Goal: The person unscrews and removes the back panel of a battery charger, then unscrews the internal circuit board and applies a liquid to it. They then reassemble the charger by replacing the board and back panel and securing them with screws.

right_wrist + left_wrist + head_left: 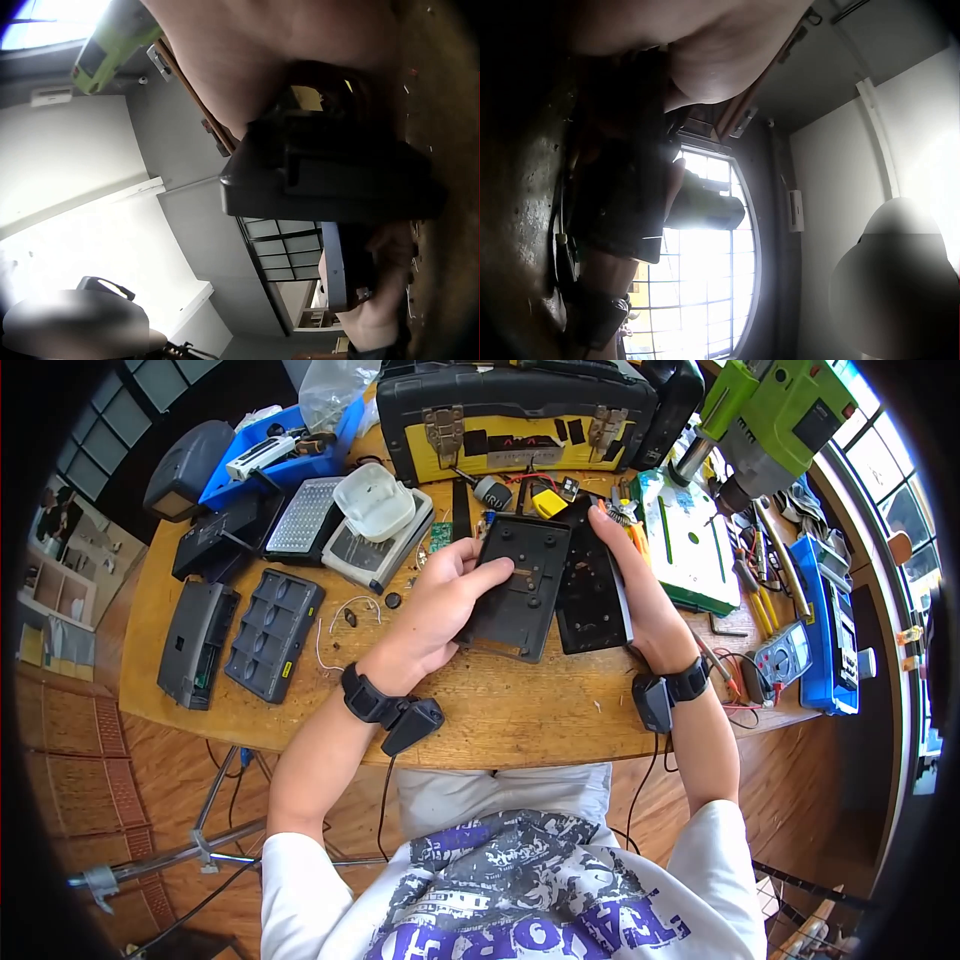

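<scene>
A black plastic shell [515,595] with small round posts faces up in the left hand [430,605], whose thumb lies over its inner face and whose fingers go beneath. Beside it the right hand [645,595] grips a second black panel [590,595], tilted, with its thumb along the top right edge. The two pieces sit close together above the wooden table. In the right wrist view the dark piece [330,176] hangs below the right hand [277,37]. The left wrist view is dark; the left hand [712,52] shows at its top.
A black and yellow toolbox [520,445] stands at the back. Left lie black housings [275,635] and a clear container [375,502] on a grey device. At the right are a green drill press [780,420], a multimeter [783,655] and a blue tray [825,630]. A thin white wire [320,645] curls left of the hands.
</scene>
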Demonstrator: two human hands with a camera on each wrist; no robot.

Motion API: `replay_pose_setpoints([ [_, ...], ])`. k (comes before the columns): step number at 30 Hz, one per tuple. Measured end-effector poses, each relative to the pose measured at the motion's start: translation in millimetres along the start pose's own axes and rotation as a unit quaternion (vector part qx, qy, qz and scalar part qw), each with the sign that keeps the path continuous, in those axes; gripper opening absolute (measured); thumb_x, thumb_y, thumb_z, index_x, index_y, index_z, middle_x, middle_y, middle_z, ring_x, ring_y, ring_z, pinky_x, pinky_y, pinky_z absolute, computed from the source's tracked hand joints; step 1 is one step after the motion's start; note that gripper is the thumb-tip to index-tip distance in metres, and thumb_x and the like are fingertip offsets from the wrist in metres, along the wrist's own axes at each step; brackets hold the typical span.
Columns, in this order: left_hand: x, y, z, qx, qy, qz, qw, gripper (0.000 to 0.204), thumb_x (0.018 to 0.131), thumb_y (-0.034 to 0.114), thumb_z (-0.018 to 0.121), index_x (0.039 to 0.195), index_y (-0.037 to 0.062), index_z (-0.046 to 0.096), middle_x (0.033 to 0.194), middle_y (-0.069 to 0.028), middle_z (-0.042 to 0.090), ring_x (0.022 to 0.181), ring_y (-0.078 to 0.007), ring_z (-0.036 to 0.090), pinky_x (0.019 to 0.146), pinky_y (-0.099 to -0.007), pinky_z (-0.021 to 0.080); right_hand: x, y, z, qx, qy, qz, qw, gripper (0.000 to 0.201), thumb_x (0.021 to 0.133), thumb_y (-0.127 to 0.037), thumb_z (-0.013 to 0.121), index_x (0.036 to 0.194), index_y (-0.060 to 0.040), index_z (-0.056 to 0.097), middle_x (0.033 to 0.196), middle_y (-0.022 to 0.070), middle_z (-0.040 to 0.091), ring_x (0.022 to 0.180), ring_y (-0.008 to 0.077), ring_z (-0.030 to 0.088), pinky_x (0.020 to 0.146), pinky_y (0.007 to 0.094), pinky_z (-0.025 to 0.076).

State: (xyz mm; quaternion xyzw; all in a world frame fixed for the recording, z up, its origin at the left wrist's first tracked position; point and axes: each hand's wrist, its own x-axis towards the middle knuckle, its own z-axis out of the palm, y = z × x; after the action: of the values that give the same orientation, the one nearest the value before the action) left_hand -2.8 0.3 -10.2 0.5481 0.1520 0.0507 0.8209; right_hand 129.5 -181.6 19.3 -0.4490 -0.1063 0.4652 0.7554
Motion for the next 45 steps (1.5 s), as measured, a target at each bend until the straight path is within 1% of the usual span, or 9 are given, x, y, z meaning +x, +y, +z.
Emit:
replay_pose_setpoints([
  [7, -5.3, -7.5, 7.7, -0.154, 0.001, 0.017, 0.988, 0.034, 0.11, 0.018, 0.054, 0.137, -0.0008, 0.062, 0.121, -0.0151, 0.076, 0.103, -0.0231, 0.078, 0.089, -0.0398, 0.067, 4.5, -2.4, -15.2, -0.091, 0.046, -0.077, 0.992, 0.058, 0.108, -0.053, 0.066, 0.125, 0.0024, 0.07, 0.105, 0.0104, 0.077, 0.09, 0.0187, 0.076, 0.085, 0.0353, 0.065],
  [14, -3.0, -20.1, 14.7, -0.182, 0.024, 0.034, 0.982, 0.045, 0.112, 0.025, 0.042, 0.142, -0.0023, 0.061, 0.131, -0.0217, 0.073, 0.111, -0.0282, 0.077, 0.094, -0.0446, 0.066, 7.2, -6.6, -8.2, -0.092, 0.035, -0.045, 0.994, 0.057, 0.11, -0.053, 0.064, 0.123, 0.0027, 0.07, 0.104, 0.0121, 0.077, 0.09, 0.0183, 0.077, 0.084, 0.0327, 0.066],
  [22, -6.0, -15.1, 17.7, -0.231, -0.015, 0.049, 0.972, 0.053, 0.117, 0.043, 0.042, 0.143, 0.0017, 0.062, 0.131, -0.011, 0.074, 0.111, -0.0192, 0.075, 0.098, -0.0362, 0.062, 3.8, -12.1, 25.5, -0.309, 0.028, -0.122, 0.943, 0.052, 0.114, -0.047, 0.058, 0.121, 0.0018, 0.073, 0.11, 0.0086, 0.079, 0.092, 0.0108, 0.074, 0.083, 0.0244, 0.06],
  [25, -8.4, -11.3, 26.7, -0.249, -0.03, 0.07, 0.966, 0.06, 0.118, 0.051, 0.039, 0.143, 0.0019, 0.062, 0.13, -0.0097, 0.074, 0.117, -0.0186, 0.073, 0.105, -0.0366, 0.059, 9.0, -3.1, 23.4, -0.278, 0.0, -0.09, 0.956, 0.061, 0.113, -0.053, 0.058, 0.131, 0.0038, 0.068, 0.113, 0.0079, 0.076, 0.107, 0.0125, 0.067, 0.099, 0.0269, 0.049],
  [28, -8.8, -13.9, 23.1, -0.251, -0.069, 0.09, 0.961, 0.065, 0.118, 0.056, 0.037, 0.145, 0.003, 0.061, 0.129, -0.0084, 0.075, 0.116, -0.0179, 0.074, 0.105, -0.0353, 0.059, 11.6, 4.8, 21.1, -0.223, -0.001, -0.063, 0.973, 0.059, 0.113, -0.052, 0.058, 0.127, 0.0034, 0.07, 0.108, 0.0057, 0.075, 0.099, 0.011, 0.067, 0.092, 0.0261, 0.051],
  [31, -11.0, -16.8, 29.5, -0.249, -0.023, 0.066, 0.966, 0.063, 0.117, 0.058, 0.035, 0.138, 0.0075, 0.066, 0.123, -0.006, 0.075, 0.108, -0.0161, 0.073, 0.098, -0.0347, 0.06, 9.4, 8.4, 19.5, -0.201, 0.005, -0.03, 0.979, 0.057, 0.113, -0.051, 0.058, 0.122, 0.0036, 0.071, 0.104, 0.0042, 0.073, 0.093, 0.0104, 0.066, 0.085, 0.0242, 0.051],
  [37, -18.1, -9.1, 35.1, -0.234, 0.006, 0.04, 0.971, 0.052, 0.118, 0.051, 0.044, 0.142, 0.0087, 0.064, 0.122, -0.0025, 0.075, 0.107, -0.0134, 0.073, 0.097, -0.034, 0.06, 3.0, 11.9, 26.5, -0.386, 0.024, -0.153, 0.909, 0.06, 0.108, -0.042, 0.072, 0.135, 0.0107, 0.062, 0.11, 0.0047, 0.07, 0.098, 0.008, 0.063, 0.086, 0.0243, 0.052],
  [43, -19.4, -16.6, 27.6, -0.215, -0.053, 0.085, 0.971, 0.047, 0.117, 0.038, 0.052, 0.149, 0.0033, 0.055, 0.141, -0.0083, 0.065, 0.128, -0.0171, 0.065, 0.112, -0.0386, 0.053, 8.9, 28.8, 15.0, -0.413, 0.041, -0.248, 0.875, 0.077, 0.094, -0.041, 0.088, 0.141, 0.0116, 0.058, 0.114, 0.014, 0.068, 0.101, 0.0173, 0.064, 0.09, 0.0328, 0.056],
  [45, -17.3, -15.5, 24.5, -0.237, -0.102, 0.099, 0.961, 0.044, 0.114, 0.032, 0.06, 0.147, 0.0041, 0.052, 0.138, -0.0064, 0.064, 0.128, -0.0135, 0.061, 0.113, -0.0353, 0.049, 9.2, 26.7, 11.3, -0.475, 0.028, -0.314, 0.822, 0.078, 0.091, -0.041, 0.09, 0.141, 0.0101, 0.059, 0.118, 0.0155, 0.066, 0.103, 0.0224, 0.064, 0.094, 0.0352, 0.055],
])
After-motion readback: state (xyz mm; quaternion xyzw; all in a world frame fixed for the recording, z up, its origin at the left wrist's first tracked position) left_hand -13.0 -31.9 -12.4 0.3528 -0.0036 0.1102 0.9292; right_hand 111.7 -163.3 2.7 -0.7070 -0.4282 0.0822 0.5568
